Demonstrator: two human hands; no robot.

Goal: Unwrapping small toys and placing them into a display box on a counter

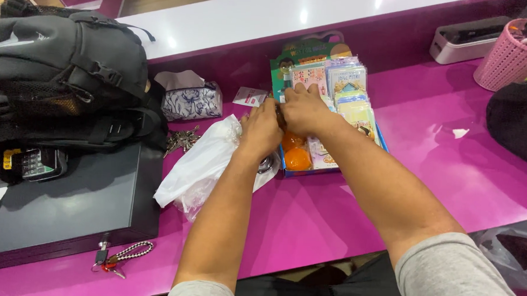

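Seen from above, a magenta counter (307, 227) fills the view, and all places here are given from the blue box (334, 163) of cards near its middle. Nearest the viewer, off to the left of the box, a key (107, 259) on a braided cord hangs from the lock of a dark cash box (65, 210). Two bare forearms reach forward to the blue box. The left hand (261, 130) sits at the box's left edge, fingers curled down; what it grips, if anything, cannot be told. The right hand (304, 108) lies over the box's front cards, fingers bent and touching the left hand; its grip is also unclear. Orange balls (296, 155) sit in the box just below the hands. A white plastic bag (200, 163) lies just left of the box. Further left is a black backpack (59, 74). Beyond the bag stands a tissue pouch (191, 100). Far right of the box is a pink basket (507, 58).
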